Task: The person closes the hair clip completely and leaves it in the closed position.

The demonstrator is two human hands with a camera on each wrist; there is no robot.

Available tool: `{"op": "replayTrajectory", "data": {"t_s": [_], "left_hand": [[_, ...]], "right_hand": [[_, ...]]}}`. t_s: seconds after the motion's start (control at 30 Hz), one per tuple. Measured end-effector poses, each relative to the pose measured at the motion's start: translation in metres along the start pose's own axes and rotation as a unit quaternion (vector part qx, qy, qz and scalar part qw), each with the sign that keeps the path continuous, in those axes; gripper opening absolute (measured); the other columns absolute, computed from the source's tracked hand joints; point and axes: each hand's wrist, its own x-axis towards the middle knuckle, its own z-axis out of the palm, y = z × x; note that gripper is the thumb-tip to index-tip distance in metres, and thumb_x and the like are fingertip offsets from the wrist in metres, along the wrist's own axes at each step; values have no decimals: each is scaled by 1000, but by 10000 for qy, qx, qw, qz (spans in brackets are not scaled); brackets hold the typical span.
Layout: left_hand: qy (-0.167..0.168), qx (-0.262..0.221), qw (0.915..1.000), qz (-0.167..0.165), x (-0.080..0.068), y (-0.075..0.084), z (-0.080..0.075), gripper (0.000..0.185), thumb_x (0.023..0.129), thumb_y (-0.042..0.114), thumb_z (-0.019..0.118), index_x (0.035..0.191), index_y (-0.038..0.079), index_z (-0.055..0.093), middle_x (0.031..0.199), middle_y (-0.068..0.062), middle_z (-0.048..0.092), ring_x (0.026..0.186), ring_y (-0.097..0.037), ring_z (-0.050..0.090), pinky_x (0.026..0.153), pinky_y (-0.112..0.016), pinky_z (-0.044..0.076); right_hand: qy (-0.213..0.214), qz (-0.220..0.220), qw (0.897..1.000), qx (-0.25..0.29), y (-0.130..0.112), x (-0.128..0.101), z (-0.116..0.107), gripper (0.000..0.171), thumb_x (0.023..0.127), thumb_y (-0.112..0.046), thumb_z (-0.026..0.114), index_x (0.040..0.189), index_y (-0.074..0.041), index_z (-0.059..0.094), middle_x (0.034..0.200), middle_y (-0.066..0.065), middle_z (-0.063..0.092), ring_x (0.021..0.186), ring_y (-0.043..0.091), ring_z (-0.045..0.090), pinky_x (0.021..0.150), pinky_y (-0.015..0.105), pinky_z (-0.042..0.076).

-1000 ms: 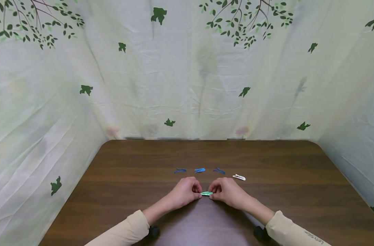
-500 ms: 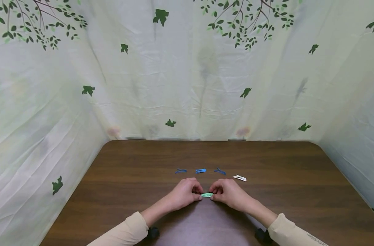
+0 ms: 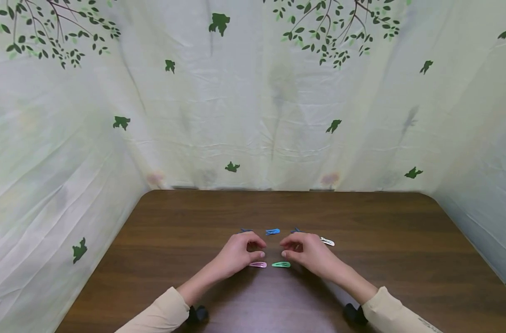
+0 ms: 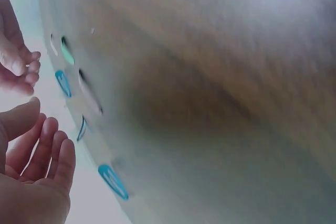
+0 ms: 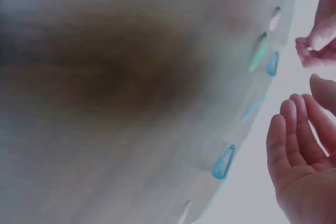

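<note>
Both hands [image 3: 274, 252] apparently lifted off green clip [image 3: 280, 264]

Layout on the table [image 3: 161, 240], head view. Two hair clips lie side by side near the front centre: the left clip [image 3: 258, 264] at 9 o'clock of the right clip [image 3: 280, 264], just apart. The left hand [image 3: 236, 253] hovers at 11 o'clock of the left clip; the right hand [image 3: 309, 253] at 1 o'clock of the right clip. Behind the hands, at 12 o'clock, runs a row of further clips, its middle clip [image 3: 272, 231] between the hands and its end clip [image 3: 327, 241] at the far right. A curtain [image 3: 253, 115] stands behind the table.
</note>
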Motion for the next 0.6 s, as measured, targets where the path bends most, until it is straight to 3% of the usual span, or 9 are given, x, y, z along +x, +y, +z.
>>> {"op": "replayTrajectory", "data": {"t_s": [0.17,0.33,0.6], "left_hand": [[274,-72,9996,7,-2,-5,-13,15,84,7,76,99,6,74,94,-2,69,85,-10,63,79,-33,53],[555,-56,9984,-117,-2,-12,-22,16,84,8,77,100,7,74,94,1,69,85,-11,62,79,-33,53],[997,-264,9941,-348,-2,-25,-33,20,81,5,79,100,6,74,95,-2,70,84,-13,64,78,-33,54]], "right_hand": [[265,-17,9995,168,-6,8,-1,21,88,-16,75,108,-10,72,96,-7,69,83,9,63,76,27,53],[445,-53,9986,276,-12,17,1,21,87,-14,76,108,-9,72,94,-6,68,83,11,63,76,27,54],[614,-381,9969,308,-16,29,8,24,87,-10,76,110,-13,71,104,3,69,87,11,64,79,28,54]]}}
